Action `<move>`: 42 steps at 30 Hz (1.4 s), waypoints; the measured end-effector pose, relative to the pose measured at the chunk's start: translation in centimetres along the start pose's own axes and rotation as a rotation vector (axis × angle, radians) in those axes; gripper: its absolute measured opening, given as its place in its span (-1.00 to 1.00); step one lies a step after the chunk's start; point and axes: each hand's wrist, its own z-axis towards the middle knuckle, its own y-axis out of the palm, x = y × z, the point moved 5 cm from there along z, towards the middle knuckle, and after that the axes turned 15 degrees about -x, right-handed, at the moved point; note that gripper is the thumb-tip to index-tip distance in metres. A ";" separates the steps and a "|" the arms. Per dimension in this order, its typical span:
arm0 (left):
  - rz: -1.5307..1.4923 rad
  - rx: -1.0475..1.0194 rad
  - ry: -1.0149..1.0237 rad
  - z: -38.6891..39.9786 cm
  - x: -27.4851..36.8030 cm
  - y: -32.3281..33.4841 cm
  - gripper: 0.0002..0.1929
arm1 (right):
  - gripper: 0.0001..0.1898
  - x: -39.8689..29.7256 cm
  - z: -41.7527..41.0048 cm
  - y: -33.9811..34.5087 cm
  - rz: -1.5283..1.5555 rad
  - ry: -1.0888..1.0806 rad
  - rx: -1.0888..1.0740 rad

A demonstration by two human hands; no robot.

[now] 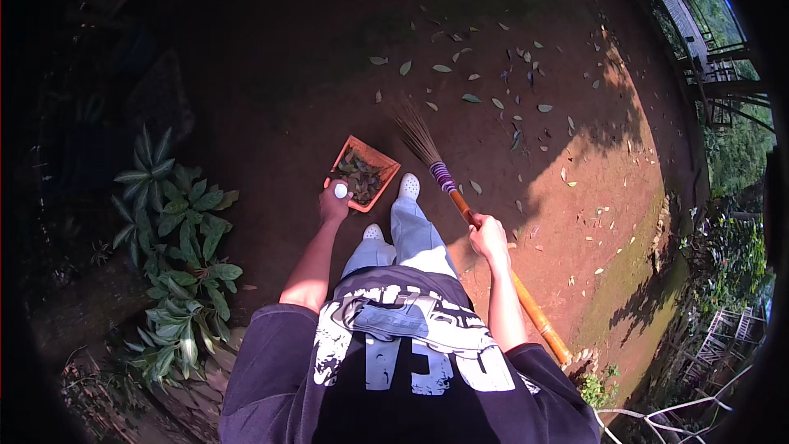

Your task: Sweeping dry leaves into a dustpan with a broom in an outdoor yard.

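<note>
My left hand is closed on the white-ended handle of an orange plastic dustpan, just ahead of my feet. Dry leaves lie in the pan. In my right hand is the orange-brown handle of a stick broom, whose bristles are bound with purple and white bands. The bristles point ahead, to the right of the dustpan and apart from it; the handle's far end reaches back past my right forearm. Scattered leaves lie on the bare ground beyond the broom.
Leafy potted or planted greenery grows at the left. More fallen leaves dot the sunlit ground at the right. Shrubs and wooden structures stand along the right edge. White branches reach in at the lower right.
</note>
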 end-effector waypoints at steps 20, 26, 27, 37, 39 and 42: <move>0.039 -0.160 -0.174 11.6 6.1 5.2 -0.67 | -0.62 1.5 16.2 -0.9 -0.156 0.086 -0.375; 0.028 -0.119 -0.156 12.2 5.4 5.7 -0.68 | -0.64 3.1 11.7 -3.0 -0.013 -0.012 -0.313; 0.035 -0.092 -0.137 12.1 5.4 5.7 -0.69 | -0.62 3.5 11.5 -3.5 0.067 -0.108 -0.247; 0.169 -0.140 -0.130 10.1 7.9 2.1 -0.73 | -0.59 3.7 12.6 -9.5 0.022 0.091 -0.062; 0.197 -0.147 -0.146 9.5 7.5 0.9 -0.73 | -0.60 4.8 13.7 -9.7 0.098 0.093 0.003; 0.224 -0.197 -0.132 9.3 6.1 -0.2 -0.71 | -0.61 3.5 15.1 -10.4 0.063 0.206 0.044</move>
